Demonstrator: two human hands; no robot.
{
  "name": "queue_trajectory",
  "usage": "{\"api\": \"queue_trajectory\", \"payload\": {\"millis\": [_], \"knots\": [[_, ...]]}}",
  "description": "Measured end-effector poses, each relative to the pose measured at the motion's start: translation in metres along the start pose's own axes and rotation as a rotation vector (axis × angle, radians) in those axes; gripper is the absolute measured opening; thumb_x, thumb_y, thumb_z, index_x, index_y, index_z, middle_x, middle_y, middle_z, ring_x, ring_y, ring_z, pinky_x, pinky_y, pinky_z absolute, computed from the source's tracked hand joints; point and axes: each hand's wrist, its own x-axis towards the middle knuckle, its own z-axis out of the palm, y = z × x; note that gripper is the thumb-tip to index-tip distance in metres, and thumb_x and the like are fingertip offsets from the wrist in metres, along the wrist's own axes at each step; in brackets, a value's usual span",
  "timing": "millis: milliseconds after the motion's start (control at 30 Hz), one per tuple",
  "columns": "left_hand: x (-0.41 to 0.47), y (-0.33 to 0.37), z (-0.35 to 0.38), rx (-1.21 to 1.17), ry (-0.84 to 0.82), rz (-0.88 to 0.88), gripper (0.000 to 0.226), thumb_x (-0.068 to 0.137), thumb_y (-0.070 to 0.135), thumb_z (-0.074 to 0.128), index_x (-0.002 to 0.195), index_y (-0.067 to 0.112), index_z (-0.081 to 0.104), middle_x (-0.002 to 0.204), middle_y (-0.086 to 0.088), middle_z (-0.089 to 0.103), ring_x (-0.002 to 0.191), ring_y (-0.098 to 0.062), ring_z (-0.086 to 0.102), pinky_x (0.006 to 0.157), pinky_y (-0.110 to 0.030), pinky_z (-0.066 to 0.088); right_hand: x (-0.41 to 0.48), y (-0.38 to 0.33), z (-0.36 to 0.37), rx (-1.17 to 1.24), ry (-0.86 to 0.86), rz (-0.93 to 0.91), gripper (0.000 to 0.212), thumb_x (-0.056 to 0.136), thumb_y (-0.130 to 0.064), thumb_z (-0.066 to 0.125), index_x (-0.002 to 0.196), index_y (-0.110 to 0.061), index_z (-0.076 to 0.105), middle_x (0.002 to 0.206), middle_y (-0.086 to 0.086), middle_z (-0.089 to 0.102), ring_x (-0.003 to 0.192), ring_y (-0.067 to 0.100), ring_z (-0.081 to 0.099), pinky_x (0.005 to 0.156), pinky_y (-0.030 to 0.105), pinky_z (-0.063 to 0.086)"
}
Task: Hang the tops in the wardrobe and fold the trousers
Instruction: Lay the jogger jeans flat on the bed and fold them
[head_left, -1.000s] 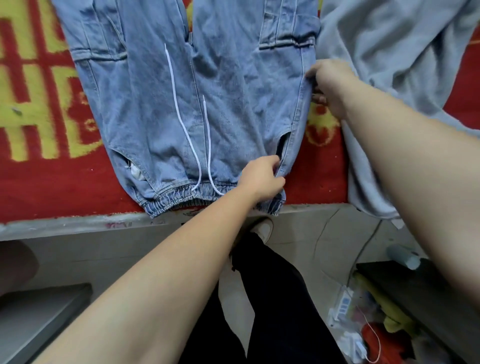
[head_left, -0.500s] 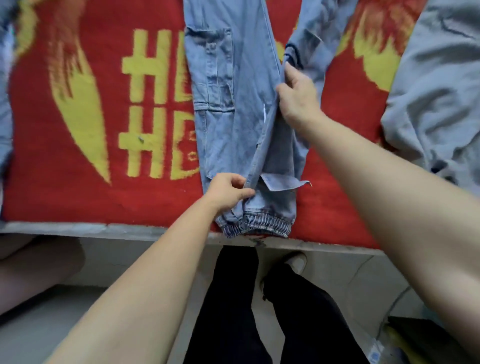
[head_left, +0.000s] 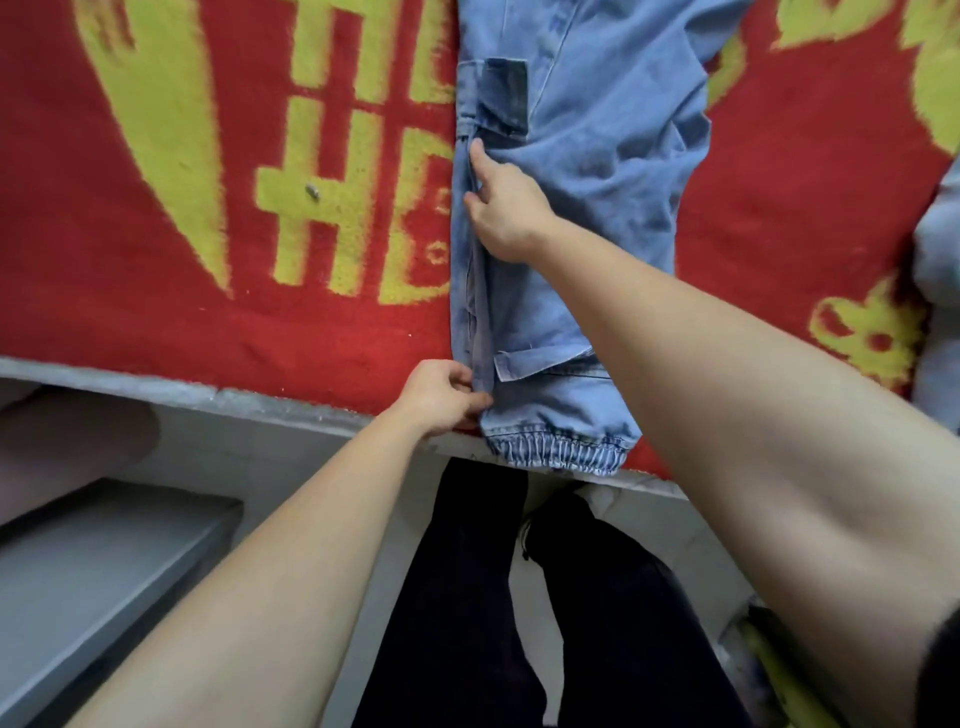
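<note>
Light blue denim trousers (head_left: 597, 171) lie folded lengthwise on a red and yellow blanket (head_left: 234, 208), with the elastic waistband (head_left: 561, 452) at the near edge of the bed. My left hand (head_left: 441, 397) pinches the left edge of the trousers just above the waistband. Higher up the same edge, my right hand (head_left: 506, 208) lies on the denim with the forefinger stretched along the seam and the thumb at the edge. A grey top (head_left: 940, 291) shows partly at the right border.
The bed's grey front edge (head_left: 234, 400) runs across the view below the blanket. A grey box or step (head_left: 93, 571) stands on the floor at the lower left. My dark-trousered legs (head_left: 493, 597) stand on the pale floor, with clutter at the lower right.
The flat trousers were folded in half lengthwise, right side over left. Both hands moved left with the fold and now sit on the left edge. The view shifted, and the grey top is nearly out of frame.
</note>
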Motion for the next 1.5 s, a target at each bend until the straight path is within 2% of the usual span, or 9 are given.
{"api": "queue_trajectory", "payload": {"millis": [133, 333, 467, 700, 867, 1000, 1167, 1367, 1500], "knots": [[0.002, 0.011, -0.002, 0.08, 0.002, -0.03, 0.019, 0.083, -0.003, 0.07, 0.082, 0.008, 0.054, 0.077, -0.011, 0.049, 0.072, -0.02, 0.052, 0.078, -0.046, 0.056, 0.001, 0.004, -0.011, 0.065, -0.139, 0.028, 0.07, 0.102, -0.014, 0.043, 0.159, -0.013, 0.002, 0.078, -0.014, 0.041, 0.083, 0.016, 0.047, 0.076, 0.024, 0.043], [0.003, 0.019, 0.0, 0.205, 0.098, -0.023, 0.009, 0.079, 0.003, 0.063, 0.076, 0.011, 0.062, 0.074, -0.009, 0.063, 0.065, -0.023, 0.059, 0.071, -0.047, 0.058, -0.02, 0.01, -0.018, 0.197, -0.224, 0.082, 0.064, 0.097, -0.005, 0.041, 0.157, -0.017, 0.024, 0.145, 0.006, 0.052, 0.123, 0.019, 0.055, 0.091, 0.023, 0.048], [0.001, 0.018, 0.002, 0.156, 0.09, -0.027, 0.008, 0.075, 0.004, 0.063, 0.075, 0.012, 0.061, 0.07, -0.006, 0.059, 0.061, -0.021, 0.053, 0.06, -0.038, 0.048, -0.035, 0.019, -0.017, 0.19, 0.003, 0.106, 0.041, 0.098, -0.02, 0.049, 0.138, -0.01, 0.054, 0.129, 0.005, 0.064, 0.117, 0.02, 0.061, 0.102, 0.033, 0.046], [-0.005, 0.013, -0.003, 0.057, 0.0, 0.028, 0.013, 0.08, 0.0, 0.062, 0.091, 0.003, 0.068, 0.078, -0.003, 0.063, 0.069, -0.015, 0.054, 0.062, -0.026, 0.042, -0.016, -0.005, -0.015, 0.128, 0.104, 0.188, 0.059, 0.088, -0.054, 0.065, 0.127, -0.012, 0.052, 0.117, 0.005, 0.064, 0.111, 0.022, 0.058, 0.092, 0.039, 0.049], [-0.002, 0.001, -0.01, 0.002, -0.086, 0.07, 0.032, 0.075, -0.002, 0.076, 0.105, 0.005, 0.067, 0.097, -0.01, 0.074, 0.076, -0.011, 0.066, 0.066, -0.024, 0.051, -0.003, -0.019, 0.0, 0.038, 0.178, 0.22, 0.024, 0.085, -0.012, 0.061, 0.106, -0.007, 0.049, 0.107, 0.014, 0.062, 0.098, 0.031, 0.061, 0.067, 0.032, 0.04], [0.01, -0.003, -0.016, 0.221, 0.073, 0.121, 0.039, 0.071, 0.008, 0.081, 0.108, 0.005, 0.068, 0.106, -0.012, 0.073, 0.101, -0.028, 0.067, 0.09, -0.045, 0.053, -0.004, -0.019, 0.002, -0.002, 0.111, 0.062, 0.01, 0.088, -0.007, 0.051, 0.097, -0.008, 0.055, 0.096, 0.013, 0.062, 0.099, 0.034, 0.06, 0.071, 0.031, 0.038], [0.006, 0.021, -0.015, 0.584, 0.124, 0.074, 0.055, 0.06, 0.041, 0.077, 0.107, 0.018, 0.063, 0.106, -0.009, 0.071, 0.1, -0.033, 0.066, 0.08, -0.04, 0.053, 0.002, -0.012, -0.027, -0.174, -0.111, -0.012, 0.02, 0.091, -0.02, 0.051, 0.071, -0.02, 0.053, 0.086, 0.008, 0.058, 0.089, 0.029, 0.056, 0.069, 0.03, 0.037], [0.018, 0.066, -0.022, -0.019, 0.52, 0.107, 0.018, 0.087, 0.024, 0.054, 0.102, 0.014, 0.049, 0.104, -0.007, 0.058, 0.103, -0.029, 0.056, 0.078, -0.031, 0.038, -0.022, 0.033, -0.068, -0.126, 0.886, 0.194, 0.051, 0.095, -0.052, 0.045, 0.138, -0.025, 0.052, 0.137, 0.005, 0.047, 0.124, 0.021, 0.047, 0.098, 0.033, 0.035], [0.044, 0.113, -0.024, 0.01, 0.549, 0.087, 0.048, 0.096, 0.053, 0.044, 0.116, 0.01, 0.047, 0.113, -0.01, 0.059, 0.1, -0.027, 0.054, 0.082, -0.034, 0.038, -0.032, 0.079, -0.075, 0.193, 0.683, 0.687, 0.085, 0.088, -0.075, 0.039, 0.15, -0.018, 0.03, 0.145, 0.014, 0.046, 0.135, 0.032, 0.044, 0.107, 0.039, 0.032]]}}
